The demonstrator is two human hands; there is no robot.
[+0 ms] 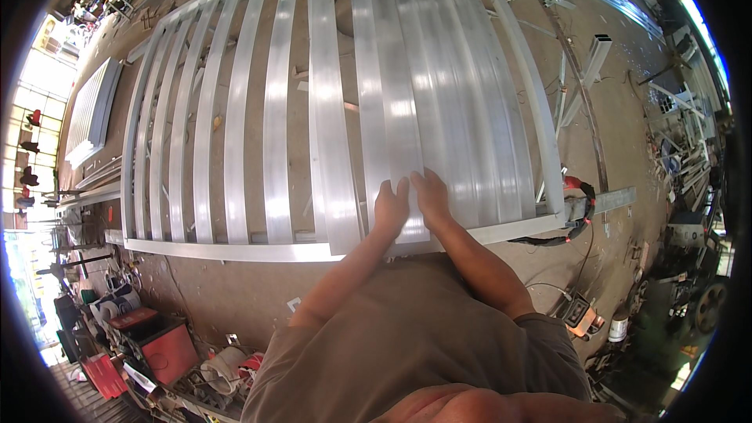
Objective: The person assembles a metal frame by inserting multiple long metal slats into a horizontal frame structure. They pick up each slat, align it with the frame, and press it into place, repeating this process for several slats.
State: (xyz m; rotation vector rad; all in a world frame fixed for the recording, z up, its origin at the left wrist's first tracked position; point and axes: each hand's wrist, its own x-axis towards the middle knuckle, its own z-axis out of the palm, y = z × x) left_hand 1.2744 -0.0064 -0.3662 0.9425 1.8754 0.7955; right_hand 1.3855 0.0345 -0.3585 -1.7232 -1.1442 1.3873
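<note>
A long, shiny metal slat (403,129) runs away from me across a large rectangular metal frame (227,251). My left hand (390,207) grips its left edge near the close end, thumb on top. At the right edge of the same slat, my right hand (433,200) holds on likewise, the two thumbs close together. The other fingers curl down and are partly hidden. More slats lie side by side under and right of my hands. A wide slat (333,133) lies just left, its near end over the frame's front rail.
Spaced crossbars (235,133) fill the frame's left half. A black-and-red tool (578,207) sits at its right corner, and an orange device (580,315) with a cable is on the floor. A red box (160,345) stands at lower left; stacked panels (94,113) lie far left.
</note>
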